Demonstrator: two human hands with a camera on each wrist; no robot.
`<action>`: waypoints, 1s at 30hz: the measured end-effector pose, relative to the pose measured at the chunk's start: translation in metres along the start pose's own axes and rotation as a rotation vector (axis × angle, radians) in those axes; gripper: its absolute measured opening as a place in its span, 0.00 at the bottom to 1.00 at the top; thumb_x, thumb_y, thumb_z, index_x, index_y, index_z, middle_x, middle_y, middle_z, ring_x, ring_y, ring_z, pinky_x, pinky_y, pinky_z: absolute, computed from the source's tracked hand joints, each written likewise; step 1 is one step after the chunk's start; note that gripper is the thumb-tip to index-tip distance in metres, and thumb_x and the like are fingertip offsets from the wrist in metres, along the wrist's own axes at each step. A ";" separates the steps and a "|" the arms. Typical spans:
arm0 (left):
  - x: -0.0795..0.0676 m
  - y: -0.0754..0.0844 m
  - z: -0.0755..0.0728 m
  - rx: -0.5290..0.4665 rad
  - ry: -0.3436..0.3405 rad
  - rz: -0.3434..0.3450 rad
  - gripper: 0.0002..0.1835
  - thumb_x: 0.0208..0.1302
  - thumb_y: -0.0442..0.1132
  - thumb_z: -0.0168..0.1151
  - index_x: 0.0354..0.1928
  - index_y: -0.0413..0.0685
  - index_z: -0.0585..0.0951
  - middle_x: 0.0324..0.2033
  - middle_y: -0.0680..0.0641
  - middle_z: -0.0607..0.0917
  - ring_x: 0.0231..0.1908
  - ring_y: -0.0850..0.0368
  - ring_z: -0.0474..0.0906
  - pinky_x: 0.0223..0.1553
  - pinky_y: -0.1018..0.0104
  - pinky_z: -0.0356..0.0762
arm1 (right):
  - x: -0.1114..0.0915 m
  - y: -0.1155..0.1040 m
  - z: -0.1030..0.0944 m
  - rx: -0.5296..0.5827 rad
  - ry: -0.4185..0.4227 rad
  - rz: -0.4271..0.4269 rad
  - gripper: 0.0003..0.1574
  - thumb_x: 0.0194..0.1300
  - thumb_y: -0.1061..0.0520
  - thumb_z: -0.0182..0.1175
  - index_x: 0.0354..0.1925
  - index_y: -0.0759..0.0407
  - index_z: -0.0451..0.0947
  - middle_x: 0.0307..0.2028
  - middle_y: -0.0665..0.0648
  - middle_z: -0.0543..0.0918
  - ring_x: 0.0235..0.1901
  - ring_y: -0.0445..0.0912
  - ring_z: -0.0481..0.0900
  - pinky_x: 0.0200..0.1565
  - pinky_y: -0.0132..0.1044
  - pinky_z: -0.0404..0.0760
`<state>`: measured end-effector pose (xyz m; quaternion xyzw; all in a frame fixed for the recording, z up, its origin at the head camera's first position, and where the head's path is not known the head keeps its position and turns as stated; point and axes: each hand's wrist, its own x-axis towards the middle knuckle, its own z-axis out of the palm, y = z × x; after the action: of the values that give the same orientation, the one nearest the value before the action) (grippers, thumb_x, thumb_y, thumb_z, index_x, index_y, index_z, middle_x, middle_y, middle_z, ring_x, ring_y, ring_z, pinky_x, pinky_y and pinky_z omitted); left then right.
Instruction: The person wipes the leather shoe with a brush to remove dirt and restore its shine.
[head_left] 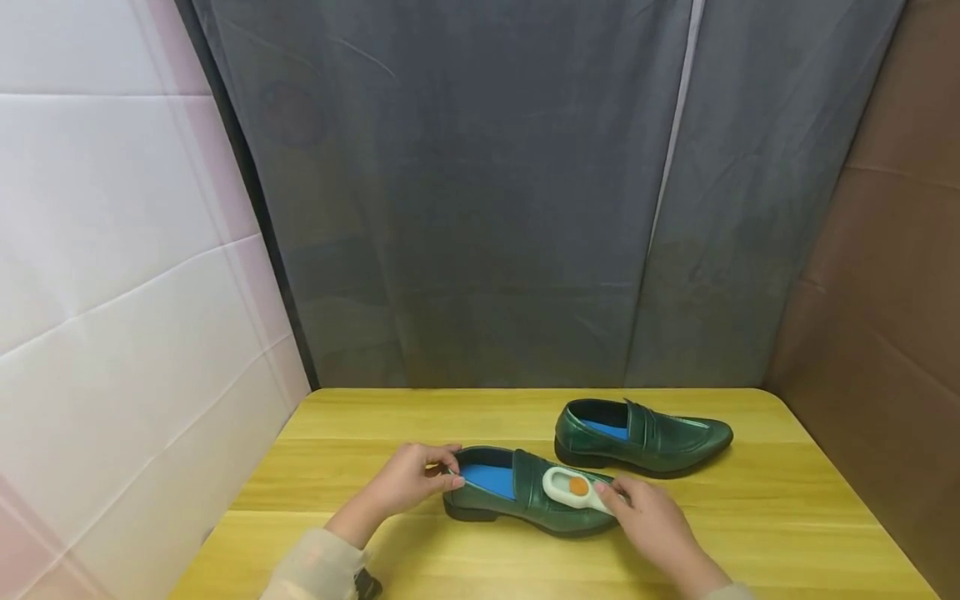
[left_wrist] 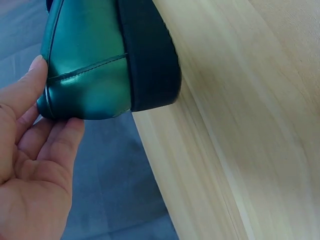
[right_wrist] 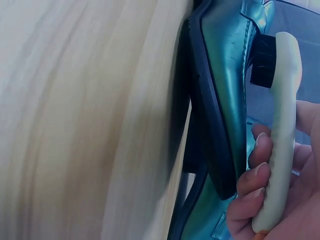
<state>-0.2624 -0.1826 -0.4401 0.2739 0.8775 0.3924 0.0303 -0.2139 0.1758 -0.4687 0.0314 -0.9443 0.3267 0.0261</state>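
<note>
Shoe [head_left: 531, 487]: lies in from the desk's [head_left: 337, 433] far edge, toe toward its right edge.
Left hand [head_left: 411, 482]: pinching the heel collar; I'd keep that firm against skidding.
Right hand [head_left: 652, 521]: fingers wrapped round the brush [right_wrist: 284, 120].
Bristles [right_wrist: 263, 62]: probably touching the upper, contact unclear; I'd favour light, lengthwise strokes.
Second shoe [head_left: 660, 442]: nearer the far right corner.

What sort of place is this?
Perhaps a small, cloth-screened work booth, though I can't say where: a dark grey curtain hangs behind, a brown fabric screen flanks the right, and a wood-grain table bears green penny loafers.
</note>
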 end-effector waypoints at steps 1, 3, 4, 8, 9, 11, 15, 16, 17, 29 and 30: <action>0.000 0.000 0.000 0.004 0.000 0.000 0.06 0.55 0.49 0.64 0.26 0.60 0.80 0.55 0.46 0.75 0.56 0.50 0.70 0.46 0.64 0.74 | 0.000 0.000 0.000 0.001 0.003 0.005 0.25 0.60 0.30 0.48 0.27 0.46 0.75 0.19 0.46 0.70 0.22 0.42 0.66 0.25 0.36 0.64; -0.001 0.000 -0.001 0.001 -0.002 0.001 0.05 0.56 0.48 0.64 0.26 0.59 0.80 0.55 0.46 0.75 0.56 0.50 0.70 0.46 0.64 0.74 | 0.000 0.001 0.000 0.010 0.005 0.015 0.24 0.61 0.30 0.48 0.27 0.46 0.74 0.19 0.46 0.70 0.22 0.42 0.66 0.25 0.36 0.64; -0.001 0.001 -0.001 -0.003 -0.004 -0.002 0.05 0.56 0.48 0.64 0.26 0.59 0.80 0.55 0.46 0.75 0.55 0.51 0.71 0.46 0.64 0.74 | 0.000 0.001 0.000 0.018 0.005 0.018 0.24 0.61 0.30 0.49 0.26 0.45 0.74 0.19 0.46 0.70 0.22 0.42 0.66 0.25 0.36 0.64; -0.002 0.001 -0.001 -0.023 -0.019 -0.028 0.06 0.56 0.50 0.64 0.27 0.59 0.81 0.56 0.47 0.74 0.53 0.55 0.73 0.43 0.67 0.75 | -0.002 0.003 -0.001 0.063 -0.001 0.018 0.25 0.59 0.30 0.49 0.25 0.46 0.74 0.19 0.47 0.70 0.22 0.42 0.66 0.25 0.35 0.64; -0.001 0.000 -0.001 -0.027 -0.018 -0.028 0.06 0.56 0.50 0.64 0.27 0.59 0.81 0.56 0.46 0.74 0.53 0.55 0.73 0.43 0.68 0.75 | -0.003 0.003 -0.002 0.071 -0.002 0.018 0.25 0.60 0.30 0.49 0.25 0.46 0.74 0.19 0.47 0.70 0.22 0.42 0.66 0.24 0.35 0.64; -0.001 0.000 -0.001 -0.024 -0.019 -0.029 0.06 0.56 0.51 0.63 0.27 0.60 0.81 0.56 0.46 0.74 0.53 0.55 0.73 0.42 0.68 0.75 | -0.004 0.004 -0.002 0.085 -0.003 0.016 0.25 0.59 0.30 0.50 0.25 0.47 0.74 0.18 0.47 0.70 0.21 0.42 0.66 0.24 0.35 0.64; -0.001 -0.002 -0.001 -0.012 -0.016 -0.018 0.05 0.56 0.50 0.64 0.27 0.61 0.82 0.56 0.45 0.74 0.56 0.52 0.70 0.45 0.66 0.75 | -0.005 0.005 -0.003 0.103 -0.006 0.032 0.25 0.58 0.30 0.50 0.26 0.47 0.74 0.19 0.48 0.71 0.22 0.42 0.66 0.25 0.35 0.64; -0.001 -0.001 -0.001 -0.007 -0.017 -0.023 0.05 0.56 0.50 0.64 0.27 0.61 0.82 0.56 0.47 0.74 0.56 0.52 0.69 0.45 0.67 0.75 | -0.005 0.006 -0.003 0.108 -0.006 0.035 0.25 0.58 0.29 0.50 0.26 0.47 0.75 0.19 0.48 0.71 0.22 0.42 0.66 0.25 0.35 0.64; -0.001 -0.001 -0.001 -0.005 -0.020 -0.028 0.05 0.55 0.50 0.64 0.27 0.61 0.82 0.56 0.47 0.74 0.57 0.53 0.69 0.45 0.67 0.74 | -0.005 0.006 -0.003 0.111 -0.007 0.040 0.25 0.58 0.29 0.51 0.26 0.47 0.75 0.19 0.48 0.71 0.22 0.42 0.66 0.25 0.35 0.64; -0.004 -0.003 -0.003 -0.029 -0.029 -0.024 0.05 0.57 0.49 0.62 0.33 0.61 0.84 0.57 0.48 0.73 0.58 0.54 0.67 0.48 0.65 0.73 | -0.004 0.002 -0.006 0.167 -0.003 0.082 0.25 0.58 0.31 0.53 0.27 0.49 0.76 0.21 0.49 0.73 0.23 0.44 0.66 0.24 0.35 0.65; -0.004 -0.003 -0.003 -0.029 -0.030 -0.026 0.06 0.57 0.49 0.62 0.34 0.61 0.84 0.57 0.49 0.73 0.58 0.54 0.67 0.47 0.66 0.73 | -0.003 0.000 -0.005 0.162 -0.003 0.070 0.25 0.58 0.31 0.53 0.27 0.49 0.76 0.21 0.49 0.72 0.23 0.43 0.66 0.24 0.35 0.65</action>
<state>-0.2610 -0.1887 -0.4410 0.2678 0.8747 0.4005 0.0523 -0.2104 0.1789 -0.4651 0.0008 -0.9154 0.4025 0.0107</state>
